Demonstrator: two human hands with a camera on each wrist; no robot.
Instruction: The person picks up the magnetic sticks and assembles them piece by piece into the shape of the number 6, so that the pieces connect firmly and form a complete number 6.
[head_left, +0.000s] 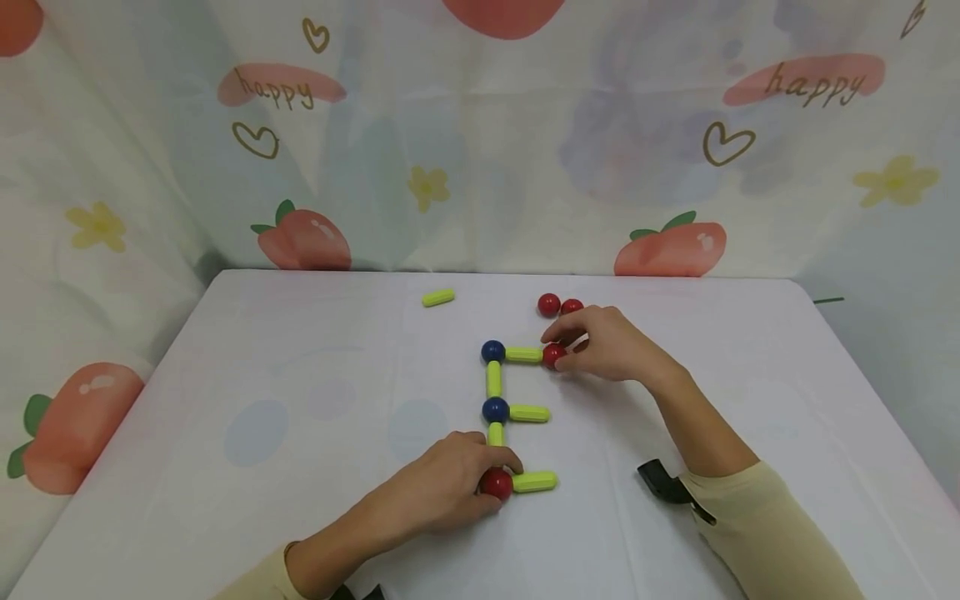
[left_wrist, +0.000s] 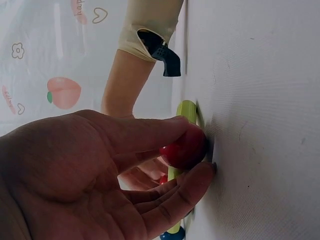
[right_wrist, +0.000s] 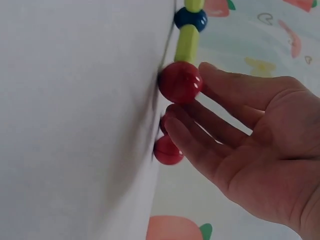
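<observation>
On the white table lies a figure of lime-green rods joined by blue balls and red balls. My left hand pinches the red ball at the figure's near corner between thumb and fingers. A green rod sticks out to the right from that ball. At the far right end, my right hand has its thumb and fingers about another red ball, which touches the end of a green rod. The middle rod has a bare right end.
Two loose red balls sit just beyond my right hand, one partly hidden by it. A loose green rod lies near the table's far edge. Patterned cloth hangs behind the table. A black device is at the right sleeve.
</observation>
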